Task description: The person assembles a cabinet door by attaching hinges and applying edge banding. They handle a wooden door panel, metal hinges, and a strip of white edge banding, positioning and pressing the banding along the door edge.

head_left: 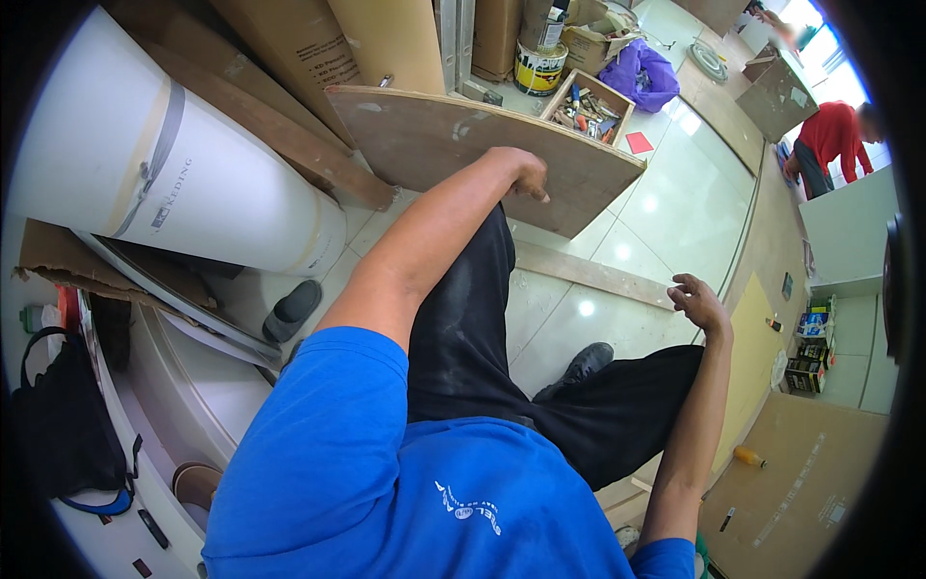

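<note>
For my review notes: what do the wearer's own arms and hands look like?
The left hand and right hand are ungloved, with no watch or wristband visible. Short, bright blue sleeves belong to a blue shirt with small white printing.

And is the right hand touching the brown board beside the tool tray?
Apart: the head view plainly shows pale floor tiles between the right hand and the brown board.
</note>
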The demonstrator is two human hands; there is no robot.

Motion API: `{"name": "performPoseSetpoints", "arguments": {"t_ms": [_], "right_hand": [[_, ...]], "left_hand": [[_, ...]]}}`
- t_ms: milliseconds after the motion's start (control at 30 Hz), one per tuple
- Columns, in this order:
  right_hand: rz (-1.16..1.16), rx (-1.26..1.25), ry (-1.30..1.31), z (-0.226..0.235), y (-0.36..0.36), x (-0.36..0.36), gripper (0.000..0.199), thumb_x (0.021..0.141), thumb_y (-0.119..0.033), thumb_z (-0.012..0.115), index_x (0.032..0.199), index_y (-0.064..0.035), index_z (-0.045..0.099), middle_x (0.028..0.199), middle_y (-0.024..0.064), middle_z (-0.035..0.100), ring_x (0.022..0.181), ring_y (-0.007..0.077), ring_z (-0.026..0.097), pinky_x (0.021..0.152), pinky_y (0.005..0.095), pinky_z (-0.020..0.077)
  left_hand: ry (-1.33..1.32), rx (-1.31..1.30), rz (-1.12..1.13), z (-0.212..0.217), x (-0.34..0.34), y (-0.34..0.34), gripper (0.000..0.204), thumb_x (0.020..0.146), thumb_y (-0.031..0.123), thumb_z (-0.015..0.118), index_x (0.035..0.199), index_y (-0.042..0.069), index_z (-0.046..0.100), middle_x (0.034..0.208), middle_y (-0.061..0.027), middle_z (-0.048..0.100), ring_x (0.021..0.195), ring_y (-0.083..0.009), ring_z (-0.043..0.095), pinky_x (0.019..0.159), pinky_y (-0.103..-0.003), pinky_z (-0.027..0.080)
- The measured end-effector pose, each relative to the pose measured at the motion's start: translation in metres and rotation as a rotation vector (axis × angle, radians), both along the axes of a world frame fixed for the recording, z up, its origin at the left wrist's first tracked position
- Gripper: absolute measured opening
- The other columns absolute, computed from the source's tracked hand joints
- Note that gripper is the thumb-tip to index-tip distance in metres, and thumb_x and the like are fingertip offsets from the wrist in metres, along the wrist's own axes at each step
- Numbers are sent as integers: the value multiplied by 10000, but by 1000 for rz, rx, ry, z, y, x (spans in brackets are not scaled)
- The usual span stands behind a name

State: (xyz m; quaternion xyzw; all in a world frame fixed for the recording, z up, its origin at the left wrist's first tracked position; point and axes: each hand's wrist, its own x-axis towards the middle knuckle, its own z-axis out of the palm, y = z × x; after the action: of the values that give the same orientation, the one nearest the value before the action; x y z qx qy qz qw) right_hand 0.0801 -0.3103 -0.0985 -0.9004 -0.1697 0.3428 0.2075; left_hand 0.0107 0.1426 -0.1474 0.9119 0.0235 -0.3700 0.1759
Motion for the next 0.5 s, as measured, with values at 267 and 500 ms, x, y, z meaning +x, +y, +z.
{"name": "performPoseSetpoints", "arguments": {"t_ms": [267, 500], "right_hand": [[80, 1, -53, -2, -4, 0, 513, 975, -299, 709, 1354, 31, 605, 1179, 203, 732, 978, 238, 733, 841, 367, 582], [41, -64, -41, 5, -1, -3, 557, 978, -362, 692, 1377, 16, 600, 1223, 211, 729, 1071, 299, 719, 955, 404, 549]], "left_hand": [[-9, -28, -18, -2, -2, 3, 542, 979, 505, 638, 1300, 71, 684, 1102, -139, 736, 810, -243, 726, 747, -439, 589], [-24, -41, -11, 7, -6, 2, 605, 974, 511, 640, 1413, 97, 612, 1149, -152, 726, 845, -257, 732, 792, -438, 583]]}}
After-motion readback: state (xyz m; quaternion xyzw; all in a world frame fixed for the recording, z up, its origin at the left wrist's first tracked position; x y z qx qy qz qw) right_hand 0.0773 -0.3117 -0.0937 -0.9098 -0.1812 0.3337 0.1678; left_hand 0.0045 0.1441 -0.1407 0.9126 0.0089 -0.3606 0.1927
